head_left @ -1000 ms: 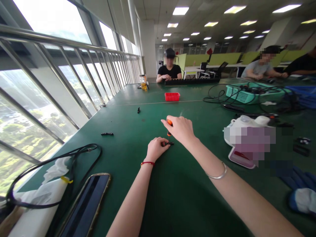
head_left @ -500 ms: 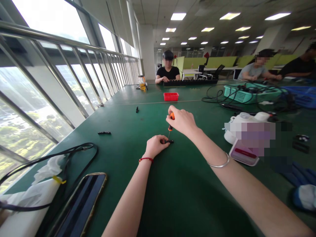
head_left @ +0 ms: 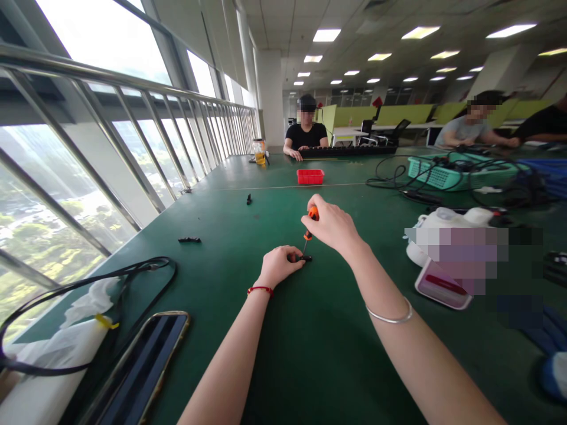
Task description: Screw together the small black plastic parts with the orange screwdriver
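Note:
My left hand [head_left: 278, 267] is closed on a small black part [head_left: 305, 258] and pins it to the green table [head_left: 319, 354]. Just above it, my right hand [head_left: 333, 225] grips an orange-handled screwdriver [head_left: 310, 221] held upright, its tip down on the black part. Both forearms reach in from the bottom edge; the left wrist has a red string, the right a silver bangle.
Two more small black parts [head_left: 189, 239] [head_left: 248, 199] lie to the left. A red tray [head_left: 310, 176] sits further back. A phone [head_left: 142, 372] and black cable [head_left: 88, 289] lie near left; a white appliance [head_left: 443, 236] and teal basket [head_left: 443, 171] right. People sit at the far end.
My right hand has risen slightly with the screwdriver, which now stands more upright on the part. My left hand stays on the black part. The view has shifted a little.

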A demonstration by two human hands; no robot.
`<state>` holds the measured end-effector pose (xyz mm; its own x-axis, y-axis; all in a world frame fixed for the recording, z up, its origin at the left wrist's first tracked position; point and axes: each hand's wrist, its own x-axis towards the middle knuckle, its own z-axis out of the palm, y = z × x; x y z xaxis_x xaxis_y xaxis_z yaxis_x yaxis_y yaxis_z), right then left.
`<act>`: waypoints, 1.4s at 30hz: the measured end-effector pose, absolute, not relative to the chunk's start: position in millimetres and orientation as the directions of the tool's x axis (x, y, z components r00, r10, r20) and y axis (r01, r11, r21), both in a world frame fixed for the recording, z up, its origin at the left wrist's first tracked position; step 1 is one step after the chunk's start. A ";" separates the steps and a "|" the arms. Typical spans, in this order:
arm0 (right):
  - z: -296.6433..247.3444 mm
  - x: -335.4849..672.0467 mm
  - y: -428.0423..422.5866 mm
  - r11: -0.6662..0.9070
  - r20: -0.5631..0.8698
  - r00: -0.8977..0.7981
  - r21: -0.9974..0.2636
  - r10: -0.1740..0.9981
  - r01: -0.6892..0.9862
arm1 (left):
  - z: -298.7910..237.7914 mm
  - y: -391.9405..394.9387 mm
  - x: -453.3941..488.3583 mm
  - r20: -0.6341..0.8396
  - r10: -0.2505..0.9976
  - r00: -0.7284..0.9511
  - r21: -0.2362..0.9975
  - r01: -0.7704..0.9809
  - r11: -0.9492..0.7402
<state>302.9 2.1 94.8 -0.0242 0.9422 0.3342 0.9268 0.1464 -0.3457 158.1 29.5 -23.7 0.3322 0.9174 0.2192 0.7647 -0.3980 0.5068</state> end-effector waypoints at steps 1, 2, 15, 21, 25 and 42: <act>95.5 303.0 1.3 0.152 0.326 -0.035 -0.341 0.945 0.928 | -23.8 29.5 158.2 0.222 0.917 0.333 0.506 0.764 -0.400; 96.1 302.9 0.3 0.156 0.321 -0.044 -0.332 0.946 0.930 | -23.9 29.5 158.3 0.225 0.915 0.334 0.506 0.763 -0.403; 95.5 304.7 0.3 0.130 0.326 -0.027 -0.300 0.945 0.945 | -23.2 30.6 158.1 0.225 0.908 0.353 0.499 0.758 -0.419; 94.8 300.3 -1.6 0.176 0.379 -0.043 -0.324 0.925 0.930 | -23.8 31.4 157.9 0.229 0.906 0.355 0.492 0.761 -0.423; 91.3 298.9 0.9 0.187 0.372 -0.059 -0.316 0.926 0.930 | -22.8 31.6 157.7 0.238 0.901 0.363 0.482 0.761 -0.434; 90.0 305.5 8.5 0.185 0.383 -0.027 -0.384 0.923 0.905 | -23.1 33.5 155.8 0.249 0.889 0.385 0.474 0.751 -0.459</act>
